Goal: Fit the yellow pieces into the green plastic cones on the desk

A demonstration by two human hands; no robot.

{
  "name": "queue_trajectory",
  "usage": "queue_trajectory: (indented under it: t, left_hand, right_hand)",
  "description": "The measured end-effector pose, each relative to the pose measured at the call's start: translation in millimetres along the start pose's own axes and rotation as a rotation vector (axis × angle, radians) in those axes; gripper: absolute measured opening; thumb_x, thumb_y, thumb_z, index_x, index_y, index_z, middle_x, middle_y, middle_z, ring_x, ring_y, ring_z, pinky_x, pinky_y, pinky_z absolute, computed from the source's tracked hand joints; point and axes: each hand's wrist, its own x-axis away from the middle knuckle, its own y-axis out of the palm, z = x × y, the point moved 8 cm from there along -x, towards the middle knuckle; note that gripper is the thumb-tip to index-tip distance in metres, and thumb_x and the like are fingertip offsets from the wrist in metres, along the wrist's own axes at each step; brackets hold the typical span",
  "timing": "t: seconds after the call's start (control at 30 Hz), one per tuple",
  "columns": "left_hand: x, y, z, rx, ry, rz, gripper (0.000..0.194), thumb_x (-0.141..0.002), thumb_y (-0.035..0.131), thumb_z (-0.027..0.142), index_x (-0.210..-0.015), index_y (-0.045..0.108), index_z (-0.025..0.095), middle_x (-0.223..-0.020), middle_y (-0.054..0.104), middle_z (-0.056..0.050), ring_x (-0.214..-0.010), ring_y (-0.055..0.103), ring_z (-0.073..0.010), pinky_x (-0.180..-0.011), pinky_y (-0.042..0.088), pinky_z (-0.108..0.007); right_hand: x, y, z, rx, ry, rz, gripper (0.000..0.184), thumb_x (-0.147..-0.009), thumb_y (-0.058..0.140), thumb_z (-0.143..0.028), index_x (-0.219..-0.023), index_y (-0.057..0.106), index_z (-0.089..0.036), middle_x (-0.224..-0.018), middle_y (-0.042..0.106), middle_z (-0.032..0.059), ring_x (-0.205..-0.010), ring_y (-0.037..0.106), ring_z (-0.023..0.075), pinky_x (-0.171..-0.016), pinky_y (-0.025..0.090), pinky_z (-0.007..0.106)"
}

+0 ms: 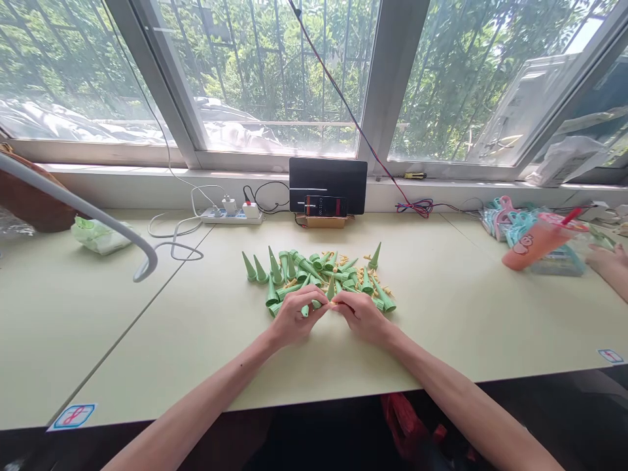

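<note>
My left hand [297, 315] is closed around a green cone-shaped spike [306, 310], its pointed end showing below the curled fingers. My right hand [362, 316] pinches a small yellow piece [333, 304], and the fingertips of both hands meet there. Just beyond the hands lies a pile of green plastic spikes [321, 275] with ribbed caps, mixed with small yellow parts [383, 288]. Several of the spikes stand upright along the left of the pile, such as one green spike [248, 268]. The fingers partly hide what lies between them.
A phone [324, 206] leans on a cardboard stand before a dark tablet-like panel [328, 173]. Behind left sits a power strip [233, 217] with cables. To the right are an orange drink cup [540, 243], bagged pastel items [507, 219] and another person's hand [608, 261].
</note>
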Motion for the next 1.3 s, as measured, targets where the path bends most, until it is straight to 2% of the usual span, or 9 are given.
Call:
queue_trajectory:
  t: [0.97, 1.3]
  left_hand:
    - [1.9, 1.1, -1.2, 0.028, 0.001, -0.015, 0.005, -0.091, 0.063, 0.017, -0.086, 0.064, 0.019, -0.083, 0.064, -0.005, -0.080, 0.062, -0.0162, -0.066, 0.051, -0.027]
    - [-4.1, -2.0, -0.2, 0.003, -0.031, 0.016, 0.009, -0.092, 0.062, 0.024, -0.085, 0.064, 0.018, -0.081, 0.065, -0.005, -0.072, 0.060, -0.0141, -0.060, 0.048, -0.025]
  right_hand:
    - [1.0, 0.1, -3.9, 0.029, -0.057, 0.014, 0.024, -0.101, 0.044, -0.028, -0.080, 0.054, -0.020, -0.061, 0.048, -0.0032, -0.053, 0.037, 0.0111, -0.053, 0.032, 0.023]
    - [2.0, -4.1, 2.4, 0.067, -0.010, 0.096, 0.023, -0.100, 0.047, -0.030, -0.086, 0.060, -0.019, -0.062, 0.055, -0.0016, -0.053, 0.044, 0.0110, -0.054, 0.036, 0.022]
